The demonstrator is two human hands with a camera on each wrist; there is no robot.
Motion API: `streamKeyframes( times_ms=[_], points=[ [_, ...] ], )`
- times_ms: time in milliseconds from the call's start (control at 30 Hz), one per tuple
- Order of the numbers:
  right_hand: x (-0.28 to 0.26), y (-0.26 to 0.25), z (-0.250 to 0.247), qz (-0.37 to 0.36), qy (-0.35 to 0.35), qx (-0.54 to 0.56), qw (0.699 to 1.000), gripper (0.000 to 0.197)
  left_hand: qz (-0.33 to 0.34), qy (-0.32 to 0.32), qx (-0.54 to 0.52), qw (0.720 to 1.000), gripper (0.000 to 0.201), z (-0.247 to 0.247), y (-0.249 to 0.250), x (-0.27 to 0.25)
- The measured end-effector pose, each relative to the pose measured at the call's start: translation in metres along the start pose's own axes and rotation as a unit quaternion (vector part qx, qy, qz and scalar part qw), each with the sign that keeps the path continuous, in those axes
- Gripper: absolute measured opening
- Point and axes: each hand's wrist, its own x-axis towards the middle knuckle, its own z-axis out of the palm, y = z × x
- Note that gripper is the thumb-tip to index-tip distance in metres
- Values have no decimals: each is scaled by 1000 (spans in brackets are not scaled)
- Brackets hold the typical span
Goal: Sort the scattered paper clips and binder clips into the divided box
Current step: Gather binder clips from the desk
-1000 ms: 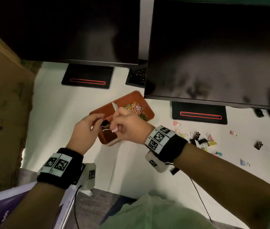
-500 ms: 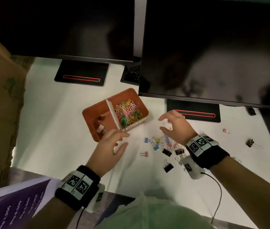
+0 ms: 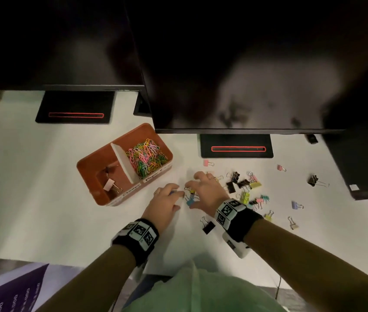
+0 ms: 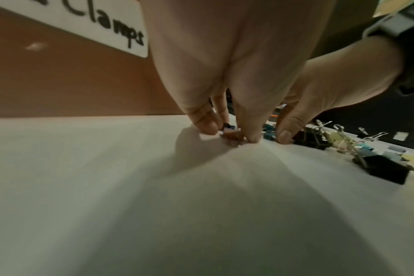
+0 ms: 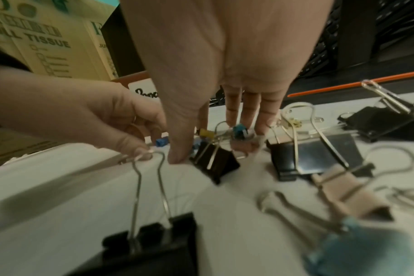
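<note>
The orange divided box (image 3: 88,167) sits left of centre; its left half holds a few binder clips (image 3: 109,184), its right half coloured paper clips (image 3: 147,159). Just right of the box both hands are down on the white table. My left hand (image 3: 176,194) pinches a small binder clip (image 4: 232,134) between thumb and fingertips on the table. My right hand (image 3: 192,195) hovers fingers-down over a cluster of small clips; its straight fingers (image 5: 248,112) touch a teal clip (image 5: 239,130), and its thumb rests beside a black binder clip (image 5: 213,162).
Many binder clips (image 3: 243,183) lie scattered to the right, some far out (image 3: 313,180). Two monitors overhang the back, their stands (image 3: 237,146) on the table. A large black clip (image 3: 209,227) lies near my right wrist. A cardboard box stands at the left.
A second ago both hands held a black binder clip over the box. They left it there, moved right and came down onto the scattered clips; the left hand now pinches one.
</note>
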Motion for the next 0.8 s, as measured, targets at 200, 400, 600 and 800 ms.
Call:
streamKeyframes(
  times_ms=[200, 400, 600, 800],
  points=[
    [6, 7, 4, -37, 15, 96, 995, 20, -42, 71, -101, 991, 17, -5, -11, -1],
    [15, 10, 0, -45, -3, 93, 995, 16, -84, 56, -114, 988, 16, -9, -8, 5],
    [9, 5, -11, -80, 43, 130, 987, 14, -38, 88, -141, 985, 15, -38, 11, -11],
    [5, -41, -54, -183, 110, 197, 957, 11, -2, 210, -173, 962, 14, -109, 8, -54]
  ],
)
